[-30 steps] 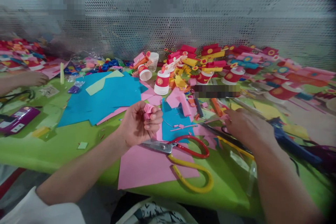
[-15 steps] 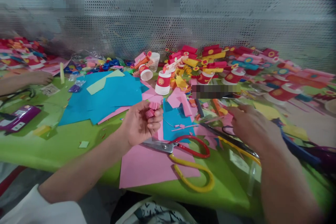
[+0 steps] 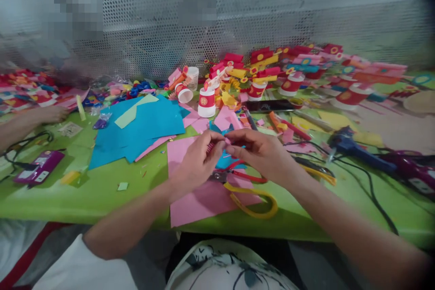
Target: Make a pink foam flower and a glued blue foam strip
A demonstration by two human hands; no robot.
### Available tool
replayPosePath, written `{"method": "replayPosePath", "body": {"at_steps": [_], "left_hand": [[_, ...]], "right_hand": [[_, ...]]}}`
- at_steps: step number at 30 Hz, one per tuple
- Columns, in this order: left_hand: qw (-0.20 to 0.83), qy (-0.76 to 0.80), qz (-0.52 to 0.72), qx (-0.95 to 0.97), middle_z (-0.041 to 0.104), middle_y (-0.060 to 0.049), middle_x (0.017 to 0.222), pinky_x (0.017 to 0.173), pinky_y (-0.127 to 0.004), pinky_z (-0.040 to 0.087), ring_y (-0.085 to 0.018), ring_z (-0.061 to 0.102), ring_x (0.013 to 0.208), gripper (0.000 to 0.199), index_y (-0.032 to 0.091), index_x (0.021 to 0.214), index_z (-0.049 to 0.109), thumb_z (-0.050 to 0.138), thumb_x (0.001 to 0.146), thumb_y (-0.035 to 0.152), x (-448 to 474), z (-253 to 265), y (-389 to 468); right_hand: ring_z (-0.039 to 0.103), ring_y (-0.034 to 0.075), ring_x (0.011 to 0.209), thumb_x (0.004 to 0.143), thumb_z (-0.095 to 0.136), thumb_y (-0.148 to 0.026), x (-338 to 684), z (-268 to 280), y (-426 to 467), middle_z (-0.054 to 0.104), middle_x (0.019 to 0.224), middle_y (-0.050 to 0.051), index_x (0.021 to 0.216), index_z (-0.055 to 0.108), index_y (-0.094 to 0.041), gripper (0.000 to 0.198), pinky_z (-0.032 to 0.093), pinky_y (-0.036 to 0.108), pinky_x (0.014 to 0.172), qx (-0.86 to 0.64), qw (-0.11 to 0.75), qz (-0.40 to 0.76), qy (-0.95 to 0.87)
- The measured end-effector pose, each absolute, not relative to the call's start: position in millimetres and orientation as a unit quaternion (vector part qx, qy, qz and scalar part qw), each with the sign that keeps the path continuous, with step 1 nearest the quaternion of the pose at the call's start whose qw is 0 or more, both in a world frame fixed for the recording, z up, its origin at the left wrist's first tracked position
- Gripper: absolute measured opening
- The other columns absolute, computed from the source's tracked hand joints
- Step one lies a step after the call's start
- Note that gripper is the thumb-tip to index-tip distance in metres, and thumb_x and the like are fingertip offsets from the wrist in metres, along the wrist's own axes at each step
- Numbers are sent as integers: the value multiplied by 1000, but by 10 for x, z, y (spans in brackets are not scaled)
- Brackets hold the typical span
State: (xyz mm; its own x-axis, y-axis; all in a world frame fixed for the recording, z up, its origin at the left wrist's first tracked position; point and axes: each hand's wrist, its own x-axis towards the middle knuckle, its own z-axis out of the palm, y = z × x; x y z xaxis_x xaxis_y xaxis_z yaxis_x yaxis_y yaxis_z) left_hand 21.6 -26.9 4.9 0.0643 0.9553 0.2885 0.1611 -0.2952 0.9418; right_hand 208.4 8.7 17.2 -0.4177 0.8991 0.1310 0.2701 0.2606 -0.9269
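My left hand (image 3: 200, 158) pinches a small pleated strip of pink paper (image 3: 210, 147) in front of me. Against its fingertips, my right hand (image 3: 261, 152) closes thumb and finger on a pink paper bit; whether this belongs to the same strip I cannot tell. Below both hands lie scissors (image 3: 220, 176) with one red and one yellow handle, their blades mostly hidden by my left hand. They rest on a pink paper sheet (image 3: 200, 208). Blue paper (image 3: 224, 161) with pink scraps shows just beneath my fingers.
Blue sheets (image 3: 152, 122) lie left of centre. A red-banded paper cup (image 3: 206, 104) stands before several decorated cups. Rightward are a black phone-like slab (image 3: 272, 106), a yellow cutter knife (image 3: 316, 170) and a corded blue glue gun (image 3: 369, 148). Another person's hand (image 3: 54, 114) rests far left, behind a purple power strip (image 3: 41, 170).
My right hand has come from the tools on the right to meet my left hand at the centre. My left hand has turned over, still holding the pleated pink paper.
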Motion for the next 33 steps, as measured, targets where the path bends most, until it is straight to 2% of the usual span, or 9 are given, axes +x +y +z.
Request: {"method": "replayPosePath", "body": {"at_steps": [2,6,8,11,15,20,23,28,33], "left_hand": [[424,448,505,604,66,-4,93,72,-28,43,-16,57,80,13,22,98,68,68,90,32,230,60,-287],[655,400,465,442,56,2,83,52,-25,37,-11,43,57,29,24,109,62,68,82,33,232,77,-278],[742,353,449,350,53,2,78,49,-25,38,-12,45,57,33,23,111,61,62,80,31,215,89,-259],[785,331,439,285,55,-1,78,51,-24,40,-13,50,62,36,18,107,64,60,71,20,185,105,-225],[769,371,435,287,57,-3,82,53,-22,42,-11,51,65,44,12,99,68,55,58,3,172,100,-189],[738,374,451,336,56,-2,78,61,-24,48,-12,54,69,31,12,100,72,58,72,6,177,85,-171],[713,377,447,388,60,-3,82,69,-26,51,-13,60,74,24,14,106,73,66,84,18,169,92,-178],[622,429,441,485,66,-3,89,80,-28,53,-14,66,82,35,17,122,70,70,90,31,153,83,-196],[547,450,474,524,67,-2,95,75,-26,53,-12,66,77,38,22,121,70,76,84,27,143,76,-215]], "right_hand": [[69,17,74,82,78,-48,2077,129,79,75,87,3,96,76,-22,30,59,30,66,-410,379,468,-685],[67,14,66,72,87,-46,2105,34,83,72,75,0,87,76,-21,32,59,28,64,-417,423,576,-561],[67,12,65,66,91,-44,2121,-2,79,71,74,0,83,76,-21,32,59,27,64,-411,436,619,-508],[67,11,64,63,93,-42,2140,-49,70,71,75,-1,80,76,-20,32,59,26,65,-403,440,644,-478],[66,12,62,65,91,-44,2160,-114,64,70,72,-1,79,75,-20,32,58,26,63,-408,443,642,-474],[65,13,63,66,90,-46,2217,-161,92,70,74,-1,81,75,-22,32,58,29,65,-426,444,622,-485],[64,16,63,75,82,-50,2293,-164,130,72,74,0,89,76,-23,31,54,31,62,-469,432,499,-587],[69,22,75,92,64,-42,2414,-193,173,80,97,5,97,78,-26,22,49,36,69,-530,350,192,-748],[72,26,84,93,61,-35,2448,-233,178,80,102,5,96,77,-26,19,48,37,69,-556,315,136,-757]]}}
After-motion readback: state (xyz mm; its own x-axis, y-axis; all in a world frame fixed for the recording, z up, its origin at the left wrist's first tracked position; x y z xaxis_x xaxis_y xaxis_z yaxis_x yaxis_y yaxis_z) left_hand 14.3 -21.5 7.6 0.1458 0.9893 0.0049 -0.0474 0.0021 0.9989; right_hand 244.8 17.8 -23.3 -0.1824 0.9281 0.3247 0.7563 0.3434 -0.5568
